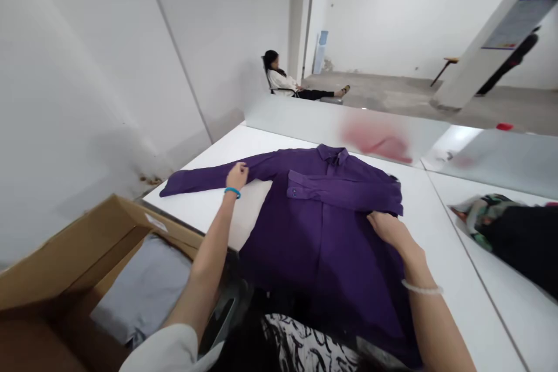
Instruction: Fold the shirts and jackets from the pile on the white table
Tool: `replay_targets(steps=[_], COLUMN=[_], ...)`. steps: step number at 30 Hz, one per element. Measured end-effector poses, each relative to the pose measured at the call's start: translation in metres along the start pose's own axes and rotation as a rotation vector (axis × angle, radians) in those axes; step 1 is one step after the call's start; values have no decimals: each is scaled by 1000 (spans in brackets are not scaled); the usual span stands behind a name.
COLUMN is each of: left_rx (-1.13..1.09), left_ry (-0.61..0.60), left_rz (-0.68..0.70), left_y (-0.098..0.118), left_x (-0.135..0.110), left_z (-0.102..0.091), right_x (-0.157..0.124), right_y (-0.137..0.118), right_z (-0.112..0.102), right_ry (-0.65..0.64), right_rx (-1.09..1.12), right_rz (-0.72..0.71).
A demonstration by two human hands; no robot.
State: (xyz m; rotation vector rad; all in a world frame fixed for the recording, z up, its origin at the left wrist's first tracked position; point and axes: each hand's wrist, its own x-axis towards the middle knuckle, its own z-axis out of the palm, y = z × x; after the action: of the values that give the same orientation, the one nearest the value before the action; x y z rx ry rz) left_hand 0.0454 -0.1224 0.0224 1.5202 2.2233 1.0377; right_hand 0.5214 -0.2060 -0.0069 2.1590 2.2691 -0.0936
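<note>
- Head view, looking down at a purple button-up shirt (322, 244) laid face up on a white table (453, 279), collar pointing away from the person.
- Left hand (238, 176) rests flat on the outstretched sleeve, fingers together, not clamped. There's a blue bracelet (232, 192) on that wrist.
- Right hand (387, 229) lies on the other sleeve, folded across the chest, near the shoulder. Fingers are together and not visibly pinching. A white bead bracelet (422, 288) sits on that arm.
- Bottom of the shirt is blocked by the person's dark hair (248, 331) and black-and-white patterned top (305, 349).
- Lower left: an open cardboard box (74, 256) with grey cloth (143, 285) inside, right beside the table.
- On the right, a second table (514, 331) holds a black cloth (518, 244) and a patterned cloth (479, 215).
- Way back, another person (279, 75) sits reclined in a chair.
</note>
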Motion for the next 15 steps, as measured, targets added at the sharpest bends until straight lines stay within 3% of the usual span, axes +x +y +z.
replay_targets(steps=[2, 7, 9, 12, 15], left_rx=[85, 272, 291, 258, 142], left_ry=[63, 173, 167, 138, 98], left_rz=[-113, -374, -428, -442, -326], left_y=[-30, -100, -117, -128, -129], left_x=[6, 8, 10, 14, 14], left_z=[-27, -90, -103, -109, -113], right_x=[-4, 23, 40, 57, 65], right_y=[-16, -82, -106, -128, -133], right_z=[-6, -2, 15, 47, 70], right_ry=[33, 341, 365, 320, 253], right_rx=[-6, 154, 144, 87, 38], right_rz=[-84, -476, -493, -406, -344])
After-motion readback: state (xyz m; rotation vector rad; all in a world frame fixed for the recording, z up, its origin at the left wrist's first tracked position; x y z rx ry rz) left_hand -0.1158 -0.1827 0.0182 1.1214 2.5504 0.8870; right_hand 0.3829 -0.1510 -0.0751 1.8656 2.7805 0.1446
